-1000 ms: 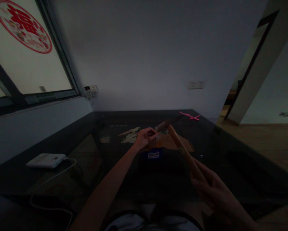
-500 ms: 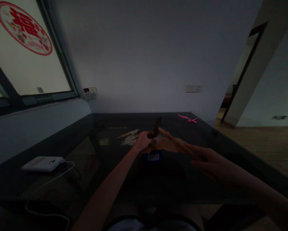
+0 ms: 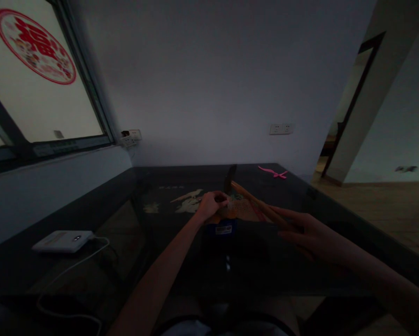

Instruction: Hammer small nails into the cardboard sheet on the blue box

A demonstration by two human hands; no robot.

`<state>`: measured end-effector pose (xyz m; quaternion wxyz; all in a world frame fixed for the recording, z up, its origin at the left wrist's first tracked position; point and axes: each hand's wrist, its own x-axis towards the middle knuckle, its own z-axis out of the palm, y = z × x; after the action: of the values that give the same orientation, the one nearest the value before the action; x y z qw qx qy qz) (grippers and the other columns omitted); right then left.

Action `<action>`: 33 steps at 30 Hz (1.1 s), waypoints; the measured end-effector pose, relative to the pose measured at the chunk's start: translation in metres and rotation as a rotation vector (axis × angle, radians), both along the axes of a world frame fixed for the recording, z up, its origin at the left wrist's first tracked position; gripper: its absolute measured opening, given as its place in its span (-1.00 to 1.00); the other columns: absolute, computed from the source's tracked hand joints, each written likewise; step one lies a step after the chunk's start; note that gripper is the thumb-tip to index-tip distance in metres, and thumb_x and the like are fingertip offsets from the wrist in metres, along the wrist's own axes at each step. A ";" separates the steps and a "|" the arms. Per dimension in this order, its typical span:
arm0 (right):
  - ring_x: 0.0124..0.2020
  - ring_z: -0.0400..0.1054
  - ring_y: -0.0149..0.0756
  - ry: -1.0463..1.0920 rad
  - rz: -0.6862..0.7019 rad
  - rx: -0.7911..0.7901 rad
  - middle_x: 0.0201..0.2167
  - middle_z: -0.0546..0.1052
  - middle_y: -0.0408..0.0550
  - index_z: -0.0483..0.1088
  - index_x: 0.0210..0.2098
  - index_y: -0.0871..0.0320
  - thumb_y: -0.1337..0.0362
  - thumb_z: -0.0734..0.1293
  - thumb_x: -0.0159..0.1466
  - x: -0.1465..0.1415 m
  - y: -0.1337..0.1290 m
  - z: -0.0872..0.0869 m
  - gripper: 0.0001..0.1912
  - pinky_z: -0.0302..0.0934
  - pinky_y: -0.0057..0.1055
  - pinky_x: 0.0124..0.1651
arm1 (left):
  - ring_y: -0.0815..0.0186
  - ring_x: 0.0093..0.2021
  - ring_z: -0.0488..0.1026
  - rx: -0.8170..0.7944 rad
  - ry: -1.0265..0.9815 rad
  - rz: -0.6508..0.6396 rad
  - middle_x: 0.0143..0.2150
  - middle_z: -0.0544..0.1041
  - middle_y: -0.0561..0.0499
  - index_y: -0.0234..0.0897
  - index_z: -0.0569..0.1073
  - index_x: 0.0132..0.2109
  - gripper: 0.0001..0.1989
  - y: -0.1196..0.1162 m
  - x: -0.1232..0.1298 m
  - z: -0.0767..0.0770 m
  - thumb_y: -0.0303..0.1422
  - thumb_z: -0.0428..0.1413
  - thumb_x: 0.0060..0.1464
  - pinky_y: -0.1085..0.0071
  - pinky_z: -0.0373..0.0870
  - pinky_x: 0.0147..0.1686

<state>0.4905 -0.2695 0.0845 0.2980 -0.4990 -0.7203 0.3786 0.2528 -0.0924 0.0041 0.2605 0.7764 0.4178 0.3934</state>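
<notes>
My right hand (image 3: 305, 233) is wrapped round the wooden handle of a hammer (image 3: 253, 198), whose dark head is raised just above and beyond my left fingertips. My left hand (image 3: 210, 206) is closed in a pinch over a brownish, patterned flat piece (image 3: 246, 212). What the left fingers hold is too small and dark to make out. Below the left fingertips, at the near edge of the flat piece, sits a blue box (image 3: 222, 228) with a pale label.
The dark glossy table (image 3: 181, 266) has a light printed design left of my hands. A white power bank (image 3: 64, 241) with a white cable lies on the left. A pink ribbon-like strip (image 3: 274, 172) lies at the far right, near the wall.
The hammer head has risen slightly and tilted a little. My left hand keeps its place over the flat piece, and the view has shifted slightly.
</notes>
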 end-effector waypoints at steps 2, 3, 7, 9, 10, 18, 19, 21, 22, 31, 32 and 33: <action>-0.16 0.42 -0.16 0.015 -0.023 0.005 0.05 0.44 0.00 0.06 0.27 0.15 0.24 0.28 0.17 0.000 -0.001 0.000 -0.30 0.35 -0.33 -0.22 | 0.37 -0.35 0.47 0.011 0.000 0.004 -0.34 0.57 -0.02 -0.36 0.50 -0.33 -0.87 -0.002 0.001 0.002 -0.38 0.14 -0.05 0.49 0.36 -0.31; -0.17 0.43 -0.16 0.010 -0.034 0.008 0.05 0.44 0.00 0.07 0.27 0.14 0.23 0.28 0.16 0.000 0.000 -0.001 -0.31 0.34 -0.33 -0.23 | 0.37 -0.35 0.47 0.010 0.003 0.006 -0.34 0.57 -0.02 -0.36 0.49 -0.33 -0.87 -0.003 0.001 0.003 -0.38 0.14 -0.05 0.50 0.36 -0.31; -0.27 0.45 -0.19 -0.047 -0.053 0.004 -0.04 0.50 0.01 0.17 0.22 0.15 0.25 0.30 0.13 -0.002 0.001 -0.006 -0.34 0.34 -0.37 -0.33 | 0.34 -0.34 0.48 -0.005 0.030 0.000 -0.32 0.57 -0.03 -0.36 0.50 -0.29 -0.84 -0.006 0.000 0.005 -0.38 0.14 -0.06 0.48 0.36 -0.33; -0.29 0.45 -0.20 -0.051 -0.059 -0.003 -0.10 0.53 0.00 0.19 0.21 0.16 0.25 0.30 0.12 -0.002 0.001 -0.007 -0.35 0.34 -0.38 -0.37 | 0.33 -0.34 0.48 0.005 0.048 0.008 -0.32 0.57 -0.03 -0.36 0.50 -0.29 -0.84 -0.005 0.000 0.004 -0.38 0.14 -0.06 0.47 0.35 -0.32; -0.29 0.45 -0.20 -0.034 -0.060 -0.006 -0.11 0.53 -0.01 0.17 0.22 0.15 0.24 0.30 0.13 -0.001 0.000 -0.006 -0.34 0.34 -0.39 -0.37 | 0.33 -0.34 0.48 0.011 0.050 0.016 -0.33 0.57 -0.03 -0.36 0.50 -0.30 -0.85 -0.004 0.000 0.004 -0.38 0.15 -0.07 0.47 0.35 -0.32; -0.32 0.45 -0.21 -0.038 -0.058 -0.015 -0.13 0.53 -0.03 0.11 0.25 0.12 0.22 0.30 0.14 0.001 -0.003 -0.003 -0.31 0.32 -0.42 -0.43 | 0.32 -0.33 0.49 -0.021 0.001 -0.013 -0.33 0.58 -0.04 -0.36 0.51 -0.31 -0.86 -0.003 0.002 0.002 -0.39 0.15 -0.07 0.46 0.38 -0.30; -0.34 0.44 -0.23 -0.054 -0.059 -0.016 -0.15 0.54 -0.02 0.14 0.24 0.14 0.23 0.30 0.13 0.000 -0.002 -0.004 -0.33 0.31 -0.43 -0.46 | 0.31 -0.31 0.49 -0.030 0.013 -0.011 -0.31 0.58 -0.05 -0.35 0.51 -0.29 -0.84 -0.004 0.001 0.003 -0.40 0.15 -0.08 0.45 0.38 -0.29; -0.38 0.43 -0.25 -0.053 -0.062 -0.019 -0.21 0.54 -0.03 0.18 0.22 0.18 0.24 0.29 0.12 0.000 -0.002 -0.005 -0.34 0.28 -0.46 -0.50 | 0.29 -0.29 0.50 -0.038 0.036 -0.005 -0.29 0.59 -0.05 -0.34 0.51 -0.26 -0.82 -0.005 0.001 0.005 -0.40 0.15 -0.08 0.44 0.39 -0.28; -0.41 0.41 -0.27 -0.041 -0.064 -0.018 -0.25 0.55 -0.04 0.18 0.22 0.18 0.25 0.29 0.12 -0.001 -0.002 -0.005 -0.34 0.26 -0.47 -0.52 | 0.29 -0.29 0.50 -0.039 0.043 0.001 -0.28 0.59 -0.04 -0.34 0.52 -0.26 -0.82 -0.005 0.001 0.005 -0.40 0.15 -0.07 0.44 0.39 -0.28; -0.58 0.27 -0.43 -0.026 -0.076 -0.003 -0.32 0.51 -0.08 0.19 0.22 0.15 0.28 0.31 0.10 -0.004 -0.003 -0.001 -0.33 0.12 -0.55 -0.63 | 0.30 -0.30 0.50 -0.055 0.020 -0.009 -0.26 0.58 -0.05 -0.35 0.51 -0.26 -0.82 -0.004 0.002 0.003 -0.40 0.16 -0.08 0.43 0.40 -0.27; -0.59 0.26 -0.43 -0.042 -0.080 -0.004 -0.37 0.50 -0.09 0.21 0.20 0.17 0.29 0.31 0.09 -0.004 -0.003 -0.002 -0.34 0.11 -0.55 -0.65 | 0.29 -0.28 0.50 -0.056 0.019 -0.014 -0.24 0.58 -0.05 -0.35 0.51 -0.23 -0.79 -0.004 0.001 0.003 -0.40 0.16 -0.08 0.42 0.40 -0.26; -0.58 0.27 -0.42 -0.043 -0.084 -0.005 -0.41 0.49 -0.10 0.22 0.20 0.17 0.30 0.31 0.09 -0.004 -0.002 -0.004 -0.34 0.12 -0.55 -0.64 | 0.28 -0.26 0.50 -0.055 0.018 -0.020 -0.22 0.58 -0.05 -0.35 0.51 -0.21 -0.78 -0.004 0.001 0.003 -0.40 0.16 -0.08 0.42 0.40 -0.24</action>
<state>0.4863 -0.2716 0.0808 0.2966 -0.5376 -0.7041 0.3568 0.2541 -0.0966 0.0074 0.2816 0.7768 0.4230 0.3720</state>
